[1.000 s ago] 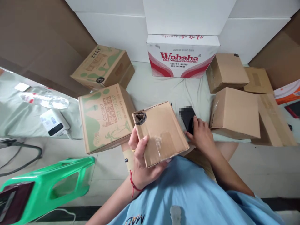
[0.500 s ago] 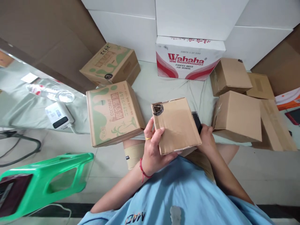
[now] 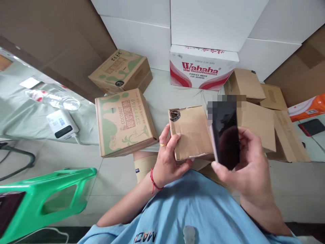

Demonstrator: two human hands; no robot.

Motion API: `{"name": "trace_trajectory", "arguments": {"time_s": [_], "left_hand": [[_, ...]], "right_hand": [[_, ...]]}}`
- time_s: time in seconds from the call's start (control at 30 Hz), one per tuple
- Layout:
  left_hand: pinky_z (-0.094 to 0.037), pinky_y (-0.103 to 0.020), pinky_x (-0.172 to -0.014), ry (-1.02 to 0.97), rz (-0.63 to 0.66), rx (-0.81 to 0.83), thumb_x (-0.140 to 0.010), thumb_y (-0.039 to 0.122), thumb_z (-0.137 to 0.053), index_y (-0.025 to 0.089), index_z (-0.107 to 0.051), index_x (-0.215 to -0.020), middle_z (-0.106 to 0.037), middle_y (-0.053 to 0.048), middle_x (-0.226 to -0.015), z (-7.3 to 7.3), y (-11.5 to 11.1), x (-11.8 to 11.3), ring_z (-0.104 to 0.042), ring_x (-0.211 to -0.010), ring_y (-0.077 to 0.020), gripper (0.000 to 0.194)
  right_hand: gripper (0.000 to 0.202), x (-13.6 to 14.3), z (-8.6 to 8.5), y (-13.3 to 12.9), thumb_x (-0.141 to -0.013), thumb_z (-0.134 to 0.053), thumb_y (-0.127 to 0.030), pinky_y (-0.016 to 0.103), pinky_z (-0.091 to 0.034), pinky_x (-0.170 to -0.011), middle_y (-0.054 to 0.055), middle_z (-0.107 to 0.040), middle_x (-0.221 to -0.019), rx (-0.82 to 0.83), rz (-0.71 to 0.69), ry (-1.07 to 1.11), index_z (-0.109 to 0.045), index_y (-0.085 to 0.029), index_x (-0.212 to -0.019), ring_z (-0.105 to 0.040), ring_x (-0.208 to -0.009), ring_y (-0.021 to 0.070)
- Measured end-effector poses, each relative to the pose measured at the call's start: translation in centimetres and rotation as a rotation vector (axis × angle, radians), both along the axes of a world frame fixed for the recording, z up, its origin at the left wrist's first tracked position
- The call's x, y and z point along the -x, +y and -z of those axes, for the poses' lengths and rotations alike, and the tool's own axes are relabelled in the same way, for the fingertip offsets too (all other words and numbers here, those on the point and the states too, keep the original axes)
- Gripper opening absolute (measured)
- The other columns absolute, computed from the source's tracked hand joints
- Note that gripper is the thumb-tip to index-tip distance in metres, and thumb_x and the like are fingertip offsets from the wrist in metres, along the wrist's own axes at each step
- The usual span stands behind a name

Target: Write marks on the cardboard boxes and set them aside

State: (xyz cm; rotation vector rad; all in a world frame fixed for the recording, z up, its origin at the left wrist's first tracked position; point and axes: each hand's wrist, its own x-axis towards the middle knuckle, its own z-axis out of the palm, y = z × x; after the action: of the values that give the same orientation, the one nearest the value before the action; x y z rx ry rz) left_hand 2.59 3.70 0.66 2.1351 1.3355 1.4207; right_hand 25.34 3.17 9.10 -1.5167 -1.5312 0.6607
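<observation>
My left hand (image 3: 170,159) is closed around the near left side of a small brown cardboard box (image 3: 194,135); it wears a ring and a red string bracelet. Dark tape or a torn patch rings a hole at the box's far left corner. Raised just right of the box, my right hand (image 3: 251,169) grips a smartphone (image 3: 225,135) by its edges, its dark screen turned up toward me. Part of the phone is blurred by pixel blocks. Whether the phone touches the box I cannot tell.
Left are two printed coconut cartons (image 3: 124,125), a power bank (image 3: 62,125), a plastic bottle (image 3: 53,100) and a green stool (image 3: 58,193). Behind stands a Wahaha water carton (image 3: 200,71). Several plain brown boxes (image 3: 259,122) and another dark phone-like device (image 3: 312,127) are at the right.
My right hand has come up from behind the box's right side, bringing the phone into full view with its screen toward me. My left hand still holds the box, which has shifted slightly.
</observation>
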Motion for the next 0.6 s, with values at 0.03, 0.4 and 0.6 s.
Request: {"name": "trace_trajectory", "arguments": {"time_s": [0.03, 0.4, 0.6], "left_hand": [[-0.051, -0.068, -0.118, -0.002, -0.005, -0.012, -0.09, 0.033, -0.081, 0.024, -0.037, -0.162, -0.048, -0.026, -0.158, -0.1, 0.0, -0.1, -0.035, -0.164, -0.0468, 0.085], [-0.059, -0.063, -0.112, -0.047, -0.055, -0.102, -0.101, 0.042, -0.074, 0.029, -0.045, -0.162, -0.065, -0.018, -0.144, 0.0, 0.3, -0.3, -0.05, -0.155, -0.0427, 0.069], [-0.06, -0.062, -0.11, 0.016, -0.06, -0.03, -0.097, 0.045, -0.081, 0.029, -0.043, -0.162, -0.055, -0.022, -0.153, -0.1, -0.4, 0.6, -0.052, -0.153, -0.0437, 0.078]], "right_hand": [[0.094, 1.3, -0.7, -0.2, -0.071, -0.092, -0.039, 0.045, -0.066, -0.088, 0.014, -0.069, -0.133, -0.03, -0.042, -0.037, -0.049, -0.025, -0.153, -0.074, -0.11, 0.031], [0.083, 6.8, -1.6, 0.2, -0.084, -0.084, -0.038, 0.046, -0.069, -0.081, 0.016, -0.065, -0.128, -0.273, -0.107, -0.273, -0.043, -0.023, -0.154, -0.072, -0.113, 0.0335], [0.091, 5.3, -1.1, 0.0, -0.078, -0.089, -0.036, 0.043, -0.068, -0.087, 0.015, -0.065, -0.136, -0.186, -0.145, 0.005, -0.043, -0.024, -0.155, -0.073, -0.114, 0.03]]}}
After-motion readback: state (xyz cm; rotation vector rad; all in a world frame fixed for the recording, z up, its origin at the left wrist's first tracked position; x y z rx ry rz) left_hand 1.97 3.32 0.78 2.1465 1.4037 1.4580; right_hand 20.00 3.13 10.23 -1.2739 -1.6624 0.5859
